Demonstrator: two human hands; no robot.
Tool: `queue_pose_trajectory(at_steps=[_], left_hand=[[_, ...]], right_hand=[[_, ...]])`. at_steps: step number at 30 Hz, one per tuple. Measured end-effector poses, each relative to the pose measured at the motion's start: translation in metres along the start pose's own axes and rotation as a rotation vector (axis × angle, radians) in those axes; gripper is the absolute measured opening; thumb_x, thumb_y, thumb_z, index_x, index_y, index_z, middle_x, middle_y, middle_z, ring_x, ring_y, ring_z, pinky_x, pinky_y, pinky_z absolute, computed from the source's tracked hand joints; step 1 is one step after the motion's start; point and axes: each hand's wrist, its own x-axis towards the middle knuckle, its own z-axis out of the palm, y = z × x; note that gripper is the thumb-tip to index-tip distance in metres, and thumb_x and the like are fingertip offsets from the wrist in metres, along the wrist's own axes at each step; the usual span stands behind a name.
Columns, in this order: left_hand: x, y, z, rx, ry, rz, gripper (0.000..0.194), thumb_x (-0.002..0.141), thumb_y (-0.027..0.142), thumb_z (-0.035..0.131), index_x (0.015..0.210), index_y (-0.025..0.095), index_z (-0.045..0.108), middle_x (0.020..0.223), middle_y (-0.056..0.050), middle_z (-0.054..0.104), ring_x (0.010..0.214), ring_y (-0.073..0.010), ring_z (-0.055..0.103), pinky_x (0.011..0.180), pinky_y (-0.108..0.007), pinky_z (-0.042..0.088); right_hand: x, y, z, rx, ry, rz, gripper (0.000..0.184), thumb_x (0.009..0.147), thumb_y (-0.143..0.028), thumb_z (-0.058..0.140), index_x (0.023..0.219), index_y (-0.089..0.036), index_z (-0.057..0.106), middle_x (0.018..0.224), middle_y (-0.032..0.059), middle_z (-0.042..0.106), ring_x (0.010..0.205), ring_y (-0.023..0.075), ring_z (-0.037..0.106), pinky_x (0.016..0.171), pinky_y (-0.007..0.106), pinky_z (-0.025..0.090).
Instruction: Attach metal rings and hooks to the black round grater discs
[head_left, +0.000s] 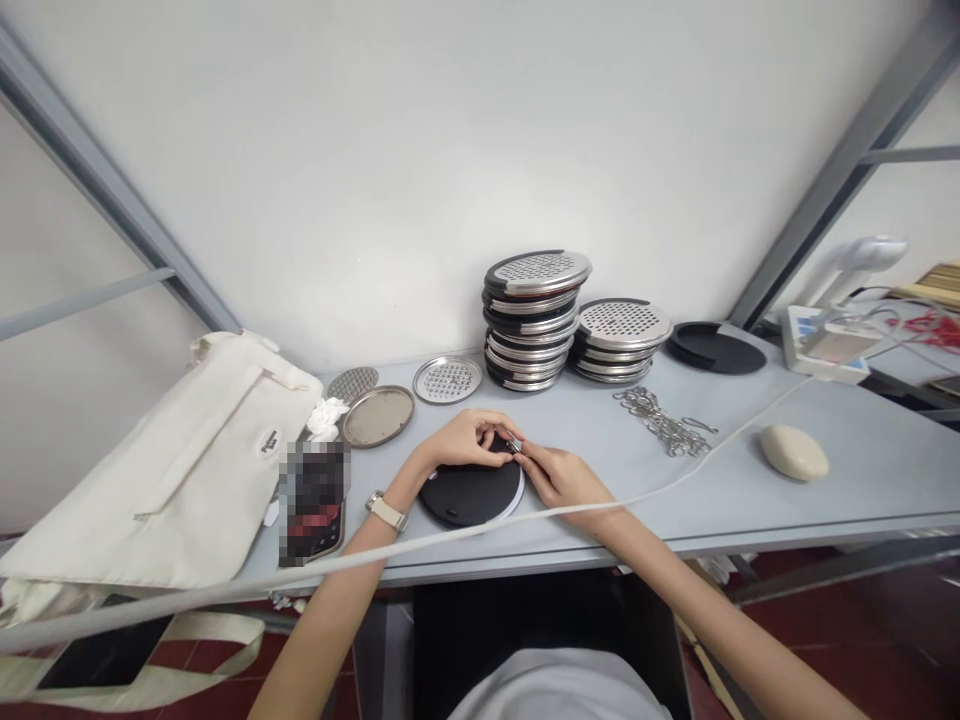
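Observation:
A round black disc (pixel 469 497) with a pale rim showing on its right lies on the table in front of me. My left hand (pixel 474 440) arches over its far edge, thumb and fingertips closing on a small metal clip (pixel 514 445) there. From the right, my right hand (pixel 559 477) pinches the same clip between thumb and fingers. The clip's exact shape is mostly hidden by the fingertips. Right of my hands lies a heap of wire metal clips (pixel 664 420). Behind stand a tall stack of round graters (pixel 536 320) and a shorter grater stack (pixel 622 340).
Loose round metal plates (pixel 448 381) and a brownish round tray (pixel 377 416) lie left. Also there are a phone (pixel 315 510) and a white bag (pixel 172 480). A white cable (pixel 600 505) crosses in front. On the right are a black lid (pixel 716 348) and a beige oval object (pixel 793 452).

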Motion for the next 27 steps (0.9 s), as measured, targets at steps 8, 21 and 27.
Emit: queue_pose_trajectory(at_steps=[8, 21, 27], left_hand=[[-0.0004, -0.0015, 0.0005, -0.029, -0.003, -0.010, 0.034, 0.068, 0.018, 0.065, 0.102, 0.012, 0.063, 0.094, -0.006, 0.064, 0.054, -0.0033, 0.042, 0.051, -0.017, 0.033], [-0.0004, 0.0010, 0.0004, -0.028, -0.017, -0.022, 0.033, 0.068, 0.017, 0.065, 0.100, 0.012, 0.064, 0.093, -0.005, 0.065, 0.054, -0.0034, 0.041, 0.050, -0.016, 0.032], [-0.0004, 0.0032, -0.0004, 0.015, 0.001, 0.036, 0.032, 0.069, 0.021, 0.065, 0.100, 0.013, 0.064, 0.093, -0.004, 0.062, 0.055, -0.0040, 0.042, 0.050, -0.017, 0.033]], right_hand=[[-0.0007, -0.0013, -0.0006, -0.008, 0.018, -0.020, 0.029, 0.095, -0.030, 0.030, 0.100, -0.017, 0.057, 0.078, 0.0065, 0.067, 0.066, 0.0170, 0.063, 0.059, 0.024, 0.038], [-0.0017, -0.0020, -0.0033, -0.019, 0.006, 0.001, 0.033, 0.096, -0.031, 0.028, 0.104, -0.018, 0.057, 0.082, 0.0072, 0.070, 0.069, 0.0179, 0.065, 0.061, 0.024, 0.039], [0.0002, 0.0005, -0.0001, -0.061, -0.017, 0.010, 0.035, 0.096, -0.031, 0.027, 0.103, -0.017, 0.058, 0.081, 0.0079, 0.070, 0.070, 0.0195, 0.066, 0.060, 0.024, 0.039]])
